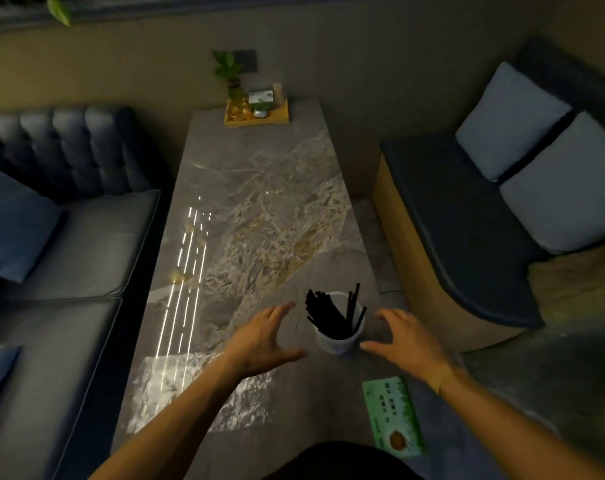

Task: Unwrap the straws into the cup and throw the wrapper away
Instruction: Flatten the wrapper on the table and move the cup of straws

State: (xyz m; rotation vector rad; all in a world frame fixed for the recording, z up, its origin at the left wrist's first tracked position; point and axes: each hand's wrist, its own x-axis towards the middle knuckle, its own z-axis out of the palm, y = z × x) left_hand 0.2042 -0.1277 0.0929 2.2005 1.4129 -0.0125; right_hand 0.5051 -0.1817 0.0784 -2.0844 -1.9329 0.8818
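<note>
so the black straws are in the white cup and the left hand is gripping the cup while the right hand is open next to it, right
Not quite. The head view shows the left hand open beside the white cup, not gripping it. The black straws are in the cup, and the right hand is open on its other side.

Table (259,209): polished grey marble-look stone, glossy, pale veining, bright light streaks mirrored. Cup (337,336): white, smooth, matt plastic look. Straws (325,315): black, smooth, slight sheen. Green packet (393,417): printed, glossy film. Tray (256,121): light wood. Sofa (72,216): dark tufted leather look. Cushions (509,123): pale matt cloth.
</note>
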